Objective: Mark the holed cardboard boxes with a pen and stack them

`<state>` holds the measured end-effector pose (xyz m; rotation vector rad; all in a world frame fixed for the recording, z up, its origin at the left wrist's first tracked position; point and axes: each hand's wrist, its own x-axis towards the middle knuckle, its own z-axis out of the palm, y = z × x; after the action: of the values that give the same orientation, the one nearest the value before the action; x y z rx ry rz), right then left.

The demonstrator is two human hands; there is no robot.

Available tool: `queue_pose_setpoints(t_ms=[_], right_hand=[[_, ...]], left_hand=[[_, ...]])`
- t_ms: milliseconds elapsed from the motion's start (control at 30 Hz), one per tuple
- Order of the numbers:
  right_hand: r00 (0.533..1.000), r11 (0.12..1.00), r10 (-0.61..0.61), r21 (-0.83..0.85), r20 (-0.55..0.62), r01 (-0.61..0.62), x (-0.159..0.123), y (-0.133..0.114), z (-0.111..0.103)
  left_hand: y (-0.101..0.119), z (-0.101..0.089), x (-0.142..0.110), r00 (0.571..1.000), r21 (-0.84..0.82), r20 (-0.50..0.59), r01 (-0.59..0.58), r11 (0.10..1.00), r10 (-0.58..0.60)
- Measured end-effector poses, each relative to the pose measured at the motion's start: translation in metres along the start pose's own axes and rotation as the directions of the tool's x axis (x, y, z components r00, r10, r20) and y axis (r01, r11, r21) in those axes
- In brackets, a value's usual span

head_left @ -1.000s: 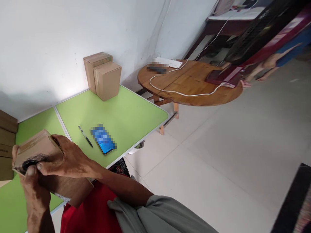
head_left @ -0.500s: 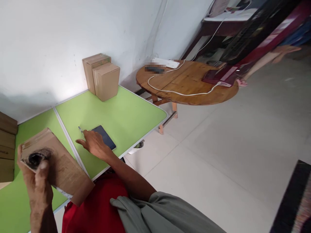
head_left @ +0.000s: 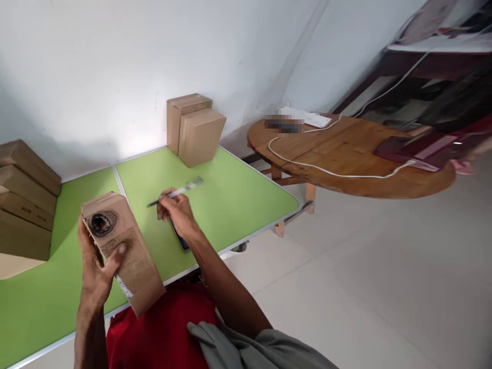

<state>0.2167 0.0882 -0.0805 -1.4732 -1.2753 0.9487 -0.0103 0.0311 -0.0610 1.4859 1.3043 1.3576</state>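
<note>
My left hand [head_left: 98, 266] grips a brown cardboard box [head_left: 132, 246] tilted at the table's front edge, its thumb on the top face. Near that box's far end is a round hole with black scribbled marks around it. A pen [head_left: 180, 190], blurred by motion, is pinched in my right hand [head_left: 177, 212], dark tip pointing left toward the box but apart from it. Under my right hand and wrist lies a dark-screened phone or tablet [head_left: 181, 240], mostly hidden, on the green table [head_left: 246, 205].
Two cardboard boxes [head_left: 200, 136] stand against the wall at the table's back. More cardboard boxes [head_left: 26, 205] are stacked at the left. To the right, a round wooden table [head_left: 334, 154] carries a white cable [head_left: 330, 168] and a dark red stand [head_left: 407, 151].
My right hand has picked the pen up off the green table. The left thumb has slid away from the hole, along the box. The view has shifted left.
</note>
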Motion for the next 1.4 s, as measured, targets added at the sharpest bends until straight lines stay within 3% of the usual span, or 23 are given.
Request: queue_pose_setpoints(t_ms=[67,133,167,200,367,500,700,933,1133,1333,1400], right_hand=[[0.986,0.913,-0.168,0.377,-0.004,0.157,-0.011,-0.018,-0.006],[0.94,0.692,-0.339,0.687,0.042,0.219,-0.025,-0.035,-0.004],[0.913,0.617,-0.399,0.761,0.081,0.202,-0.033,-0.042,0.0],[0.894,0.596,-0.431,0.783,0.124,0.179,-0.04,-0.047,0.005],[0.882,0.634,-0.447,0.749,0.15,0.194,-0.06,-0.055,0.024],[0.866,0.716,-0.486,0.62,0.113,0.321,-0.061,-0.055,0.021],[0.845,0.75,-0.524,0.526,0.105,0.4,-0.062,-0.057,0.017],[0.905,0.818,-0.424,0.441,0.028,0.37,-0.062,-0.06,0.012],[0.91,0.764,-0.394,0.503,-0.131,0.403,-0.052,-0.06,0.014],[0.891,0.656,-0.453,0.662,-0.038,0.362,-0.043,-0.074,0.015],[0.883,0.614,-0.463,0.691,-0.076,0.382,-0.037,-0.07,0.011]], left_hand=[[-0.005,-0.001,0.001,1.0,0.024,-0.012,-0.01,1.0,0.01],[-0.009,-0.001,0.001,1.0,0.041,0.003,-0.026,0.999,0.025],[-0.01,-0.002,0.001,0.999,0.043,0.02,-0.04,0.998,0.039],[-0.011,-0.002,0.0,0.998,0.042,0.034,-0.055,0.998,0.053],[-0.008,-0.002,-0.001,0.997,0.066,0.017,-0.073,0.995,0.072],[-0.005,-0.001,-0.001,0.997,0.068,0.029,-0.076,0.995,0.074],[-0.003,-0.001,-0.001,0.996,0.094,0.03,-0.086,0.992,0.084],[-0.004,-0.003,-0.002,0.998,0.095,0.024,-0.055,0.994,0.053],[-0.005,-0.001,-0.002,0.999,0.062,0.003,-0.045,0.997,0.045],[-0.004,-0.002,-0.002,0.998,0.074,0.014,-0.059,0.996,0.058],[-0.004,-0.003,-0.003,0.999,0.078,0.005,-0.049,0.996,0.048]])
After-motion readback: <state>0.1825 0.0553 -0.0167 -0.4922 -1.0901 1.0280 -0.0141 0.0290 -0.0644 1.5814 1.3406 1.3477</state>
